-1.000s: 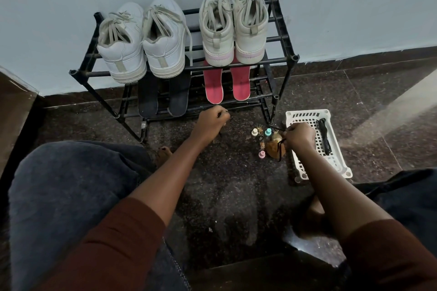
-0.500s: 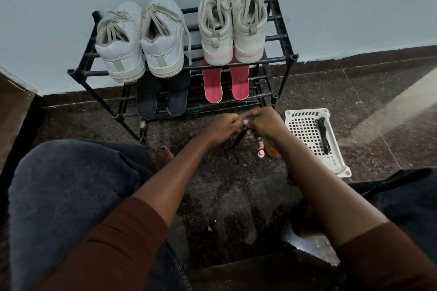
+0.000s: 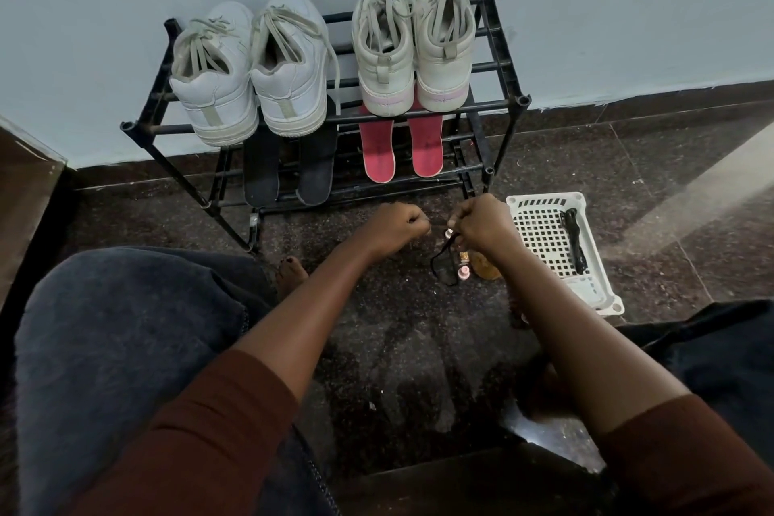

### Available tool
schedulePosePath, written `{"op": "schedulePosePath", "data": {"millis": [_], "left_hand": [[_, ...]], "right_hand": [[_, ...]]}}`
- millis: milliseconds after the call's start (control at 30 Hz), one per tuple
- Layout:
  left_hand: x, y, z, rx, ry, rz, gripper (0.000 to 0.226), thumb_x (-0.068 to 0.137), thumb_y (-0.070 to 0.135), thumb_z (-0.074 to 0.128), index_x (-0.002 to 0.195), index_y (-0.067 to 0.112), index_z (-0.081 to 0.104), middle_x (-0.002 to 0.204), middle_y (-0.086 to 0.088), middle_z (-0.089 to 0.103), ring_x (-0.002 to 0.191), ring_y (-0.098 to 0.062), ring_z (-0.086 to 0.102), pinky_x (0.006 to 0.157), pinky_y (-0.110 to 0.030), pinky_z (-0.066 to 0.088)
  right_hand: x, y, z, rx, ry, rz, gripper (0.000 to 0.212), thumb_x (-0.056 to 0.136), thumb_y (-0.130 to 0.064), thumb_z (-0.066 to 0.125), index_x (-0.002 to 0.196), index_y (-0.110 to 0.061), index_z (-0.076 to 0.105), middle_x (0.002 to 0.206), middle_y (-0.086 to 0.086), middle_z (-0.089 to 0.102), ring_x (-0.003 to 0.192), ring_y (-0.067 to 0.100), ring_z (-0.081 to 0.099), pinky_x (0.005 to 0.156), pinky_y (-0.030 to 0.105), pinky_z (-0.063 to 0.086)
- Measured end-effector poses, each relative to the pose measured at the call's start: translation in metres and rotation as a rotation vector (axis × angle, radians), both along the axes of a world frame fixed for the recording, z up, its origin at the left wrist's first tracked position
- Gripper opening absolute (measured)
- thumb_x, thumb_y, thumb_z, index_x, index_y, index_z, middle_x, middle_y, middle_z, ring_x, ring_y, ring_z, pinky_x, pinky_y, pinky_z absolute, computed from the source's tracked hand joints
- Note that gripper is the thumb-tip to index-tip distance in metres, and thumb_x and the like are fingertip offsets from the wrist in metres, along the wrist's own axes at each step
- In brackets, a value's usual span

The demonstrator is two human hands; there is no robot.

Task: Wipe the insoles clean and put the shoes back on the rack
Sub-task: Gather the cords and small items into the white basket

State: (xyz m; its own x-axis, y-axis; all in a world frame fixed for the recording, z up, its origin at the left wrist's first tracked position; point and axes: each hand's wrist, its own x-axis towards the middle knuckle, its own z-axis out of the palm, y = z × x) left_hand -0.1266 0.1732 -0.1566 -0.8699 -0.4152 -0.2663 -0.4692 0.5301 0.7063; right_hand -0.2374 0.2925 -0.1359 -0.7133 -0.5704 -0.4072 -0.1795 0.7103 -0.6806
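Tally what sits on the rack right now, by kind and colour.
White sneakers: 2
Beige high-top sneakers: 2
Black insoles: 2
Red insoles: 2
Total: 8

The top shelf of the rack (image 3: 502,67) is almost filled by the white sneakers (image 3: 251,71) and the beige high-tops (image 3: 412,50). Bare bars are seen only in a narrow gap between the pairs and in a thin strip by the right rail. The lower shelf is taken up by the black insoles (image 3: 289,163) and the pink insoles (image 3: 402,147), with a slot open between them. The front right of the rack is blocked by the left hand (image 3: 393,228) and right hand (image 3: 481,226), between which a black cord (image 3: 439,264) is pinched, with small bottles (image 3: 463,273) just below. Further right, passage is closed off by the white basket (image 3: 544,199); bare floor (image 3: 678,197) is open beyond it. The near left is closed off by a knee (image 3: 125,348).
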Motion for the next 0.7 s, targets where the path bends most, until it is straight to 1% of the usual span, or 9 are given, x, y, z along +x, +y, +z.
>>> {"op": "schedulePosePath", "data": {"millis": [133,167,233,267,300,400,567,633,700], "left_hand": [[0.004,-0.005,-0.003,0.032,-0.023,0.04,0.023,0.087,0.021,0.054,0.083,0.002,0.067,0.074,0.004,0.063,0.063,-0.008,0.055,0.061,-0.025,0.041],[0.005,-0.006,-0.003,0.047,-0.025,0.058,0.024,0.087,0.021,0.054,0.082,0.002,0.067,0.073,0.003,0.064,0.063,-0.008,0.057,0.062,-0.025,0.043],[0.006,-0.008,-0.004,0.073,-0.02,0.093,0.026,0.088,0.022,0.054,0.082,0.0,0.066,0.07,0.005,0.064,0.058,-0.001,0.058,0.058,-0.02,0.044],[0.006,-0.01,-0.004,0.084,-0.015,0.111,0.027,0.088,0.021,0.054,0.082,-0.002,0.066,0.069,0.007,0.063,0.055,0.004,0.057,0.057,-0.016,0.043],[0.006,-0.011,-0.003,0.094,-0.005,0.129,0.027,0.089,0.02,0.054,0.082,-0.003,0.065,0.067,0.008,0.062,0.052,0.005,0.057,0.057,-0.016,0.044],[0.007,-0.013,0.001,0.125,0.058,0.183,0.022,0.087,0.016,0.054,0.069,0.007,0.063,0.062,0.006,0.062,0.053,0.0,0.059,0.067,-0.027,0.05],[0.007,-0.014,0.009,0.156,0.181,0.254,0.025,0.088,0.016,0.054,0.065,0.023,0.063,0.06,0.01,0.06,0.051,0.005,0.056,0.055,-0.01,0.043],[0.005,-0.011,0.009,0.159,0.173,0.245,0.026,0.089,0.018,0.053,0.067,0.026,0.064,0.062,0.011,0.059,0.055,0.0,0.056,0.06,-0.018,0.047],[0.002,-0.009,0.01,0.15,0.138,0.213,0.026,0.09,0.021,0.052,0.069,0.029,0.065,0.065,0.008,0.059,0.06,-0.008,0.055,0.065,-0.028,0.047]], "right_hand": [[-0.009,0.01,-0.01,0.042,0.056,-0.032,0.011,0.085,-0.008,0.063,0.075,-0.009,0.069,0.087,0.017,0.07,0.08,0.029,0.067,0.079,0.035,0.055],[-0.012,0.014,-0.013,0.05,0.058,-0.048,0.011,0.085,-0.007,0.061,0.078,-0.008,0.07,0.09,0.018,0.07,0.081,0.029,0.068,0.082,0.037,0.055],[-0.018,0.02,-0.018,0.067,0.059,-0.084,0.013,0.085,-0.005,0.059,0.078,-0.007,0.07,0.091,0.021,0.07,0.072,0.019,0.069,0.083,0.038,0.054],[-0.021,0.022,-0.02,0.077,0.07,-0.101,0.012,0.085,-0.005,0.058,0.081,-0.005,0.07,0.091,0.022,0.07,0.069,0.016,0.068,0.082,0.037,0.054],[-0.023,0.024,-0.022,0.089,0.083,-0.125,0.012,0.086,-0.005,0.058,0.085,-0.001,0.07,0.09,0.023,0.069,0.073,0.02,0.069,0.08,0.036,0.054],[-0.029,0.031,-0.026,0.121,0.106,-0.187,0.016,0.088,-0.005,0.056,0.091,0.003,0.069,0.09,0.024,0.068,0.084,0.031,0.067,0.075,0.036,0.055],[-0.035,0.041,-0.032,0.179,0.077,-0.269,0.017,0.088,-0.001,0.053,0.097,0.004,0.066,0.094,0.022,0.067,0.083,0.026,0.066,0.069,0.028,0.051],[-0.034,0.04,-0.029,0.184,0.091,-0.261,0.017,0.089,-0.001,0.052,0.096,0.004,0.067,0.094,0.021,0.067,0.082,0.026,0.065,0.065,0.026,0.048],[-0.03,0.034,-0.022,0.154,0.107,-0.218,0.018,0.089,-0.001,0.052,0.097,0.002,0.068,0.087,0.019,0.067,0.072,0.021,0.064,0.061,0.025,0.047]]}}
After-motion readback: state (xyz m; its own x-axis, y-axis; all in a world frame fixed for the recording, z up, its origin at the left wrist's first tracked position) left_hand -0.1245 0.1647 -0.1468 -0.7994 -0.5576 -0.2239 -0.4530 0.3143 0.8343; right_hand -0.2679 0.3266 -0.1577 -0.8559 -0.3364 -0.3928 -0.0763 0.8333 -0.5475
